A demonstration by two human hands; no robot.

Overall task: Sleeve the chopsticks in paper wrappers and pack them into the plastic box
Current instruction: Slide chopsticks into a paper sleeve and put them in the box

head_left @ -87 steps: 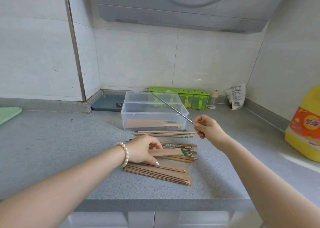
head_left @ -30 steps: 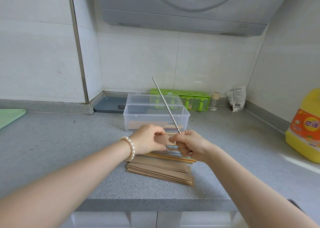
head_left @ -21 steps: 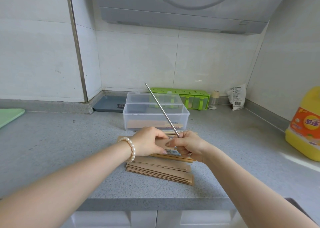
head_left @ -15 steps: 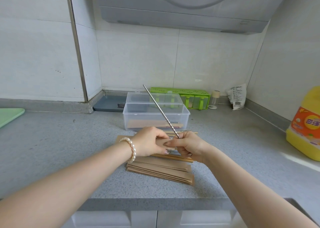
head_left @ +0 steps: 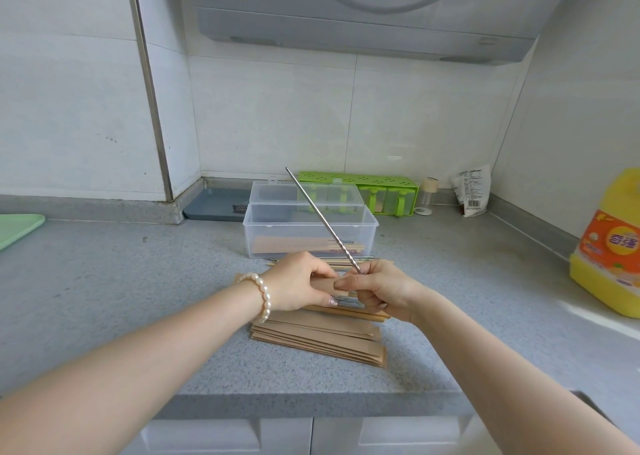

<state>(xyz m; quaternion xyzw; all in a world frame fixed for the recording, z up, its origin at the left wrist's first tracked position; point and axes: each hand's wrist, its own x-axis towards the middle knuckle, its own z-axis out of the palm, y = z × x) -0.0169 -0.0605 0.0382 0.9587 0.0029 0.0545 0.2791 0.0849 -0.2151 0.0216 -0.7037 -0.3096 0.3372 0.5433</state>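
My right hand (head_left: 381,288) pinches a metal chopstick (head_left: 320,217) near its twisted lower end; the rod slants up and to the left over the clear plastic box (head_left: 367,233). My left hand (head_left: 298,283), with a pearl bracelet, holds a brown paper wrapper (head_left: 327,285) flat, its end meeting my right fingers. Whether the chopstick tip is inside the wrapper is hidden by the fingers. A stack of brown wrappers (head_left: 318,338) lies under both hands. Loose chopsticks (head_left: 349,312) lie between the stack and the box. Sleeved chopsticks (head_left: 294,245) rest inside the box.
The box lid (head_left: 304,193) stands open behind it. A green spice rack (head_left: 367,191), a small jar (head_left: 427,195) and a white packet (head_left: 474,191) line the back wall. A yellow oil jug (head_left: 613,243) stands at the right, a green board (head_left: 17,229) at the left. The counter edge (head_left: 311,404) is close.
My right hand brought the metal chopstick from the right down to the wrapper held by my left hand. Over the last second the chopstick has tilted lower and leftward.
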